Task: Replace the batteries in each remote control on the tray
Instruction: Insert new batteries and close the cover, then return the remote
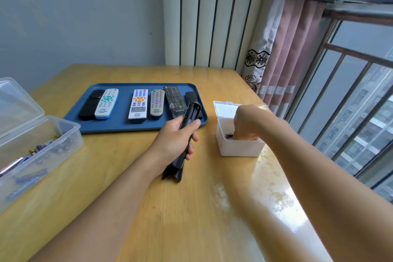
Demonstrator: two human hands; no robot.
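Observation:
My left hand (174,140) grips a black remote (188,130) above the table, back side up, its battery compartment open at the far end. Its lower end touches the tabletop. My right hand (246,122) reaches down into a small white box (240,147), fingers hidden inside beside a dark battery (229,135); whether the fingers hold anything is hidden. The blue tray (119,122) behind holds several remotes: a black one at the left, white ones with coloured buttons, a grey one and black ones at the right.
A clear plastic box (42,147) with its lid up stands at the left and holds several batteries. The wooden table's right edge runs along a window with bars and a pink curtain (287,59). The white box's lid (225,108) stands open at its back.

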